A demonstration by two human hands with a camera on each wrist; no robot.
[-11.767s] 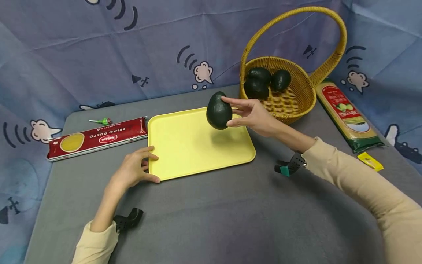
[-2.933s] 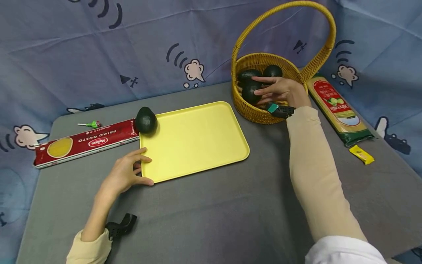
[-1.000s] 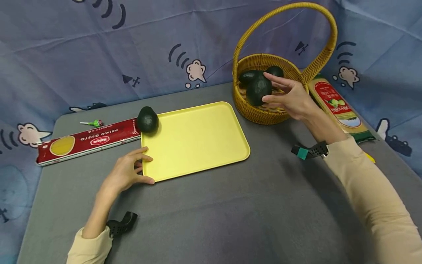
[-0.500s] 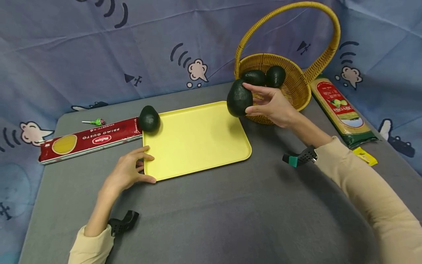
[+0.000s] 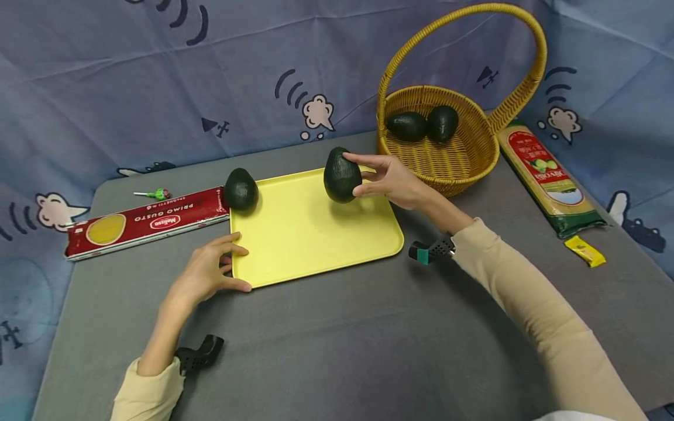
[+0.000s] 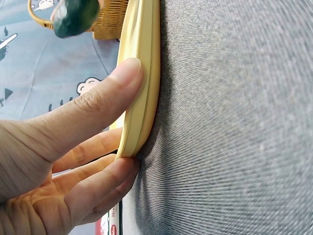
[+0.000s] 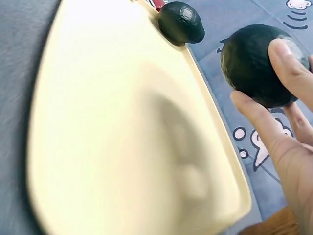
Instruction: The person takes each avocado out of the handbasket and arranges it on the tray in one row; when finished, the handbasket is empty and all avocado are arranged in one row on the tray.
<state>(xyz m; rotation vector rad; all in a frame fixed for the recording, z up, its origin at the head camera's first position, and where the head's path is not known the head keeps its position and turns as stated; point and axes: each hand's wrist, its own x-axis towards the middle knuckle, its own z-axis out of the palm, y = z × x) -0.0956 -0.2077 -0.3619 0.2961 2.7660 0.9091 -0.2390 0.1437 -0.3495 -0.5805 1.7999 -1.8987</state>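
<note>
My right hand [image 5: 392, 180] holds a dark green avocado [image 5: 341, 176] between thumb and fingers, above the far part of the yellow tray [image 5: 316, 245]. In the right wrist view this avocado [image 7: 254, 66] is raised over the tray, which bears its shadow. A second avocado [image 5: 241, 190] rests on the tray's far left corner. My left hand [image 5: 207, 269] grips the near left corner of the tray; the left wrist view shows the thumb [image 6: 110, 88] against the rim and the fingers bent round the corner. Two avocados [image 5: 407, 126] lie inside the wicker basket [image 5: 447, 164].
A red spaghetti pack [image 5: 147, 223] lies left of the tray, with a green lollipop [image 5: 158, 194] behind it. Right of the basket are a long pasta bag [image 5: 550, 178] and a small yellow packet [image 5: 585, 251]. The basket's tall handle [image 5: 539, 52] arches above it. A patterned cloth hangs behind.
The right hand has lifted an avocado out of the basket and carried it left over the tray. Another avocado was put at the tray's far left corner earlier. The left hand stays at the tray.
</note>
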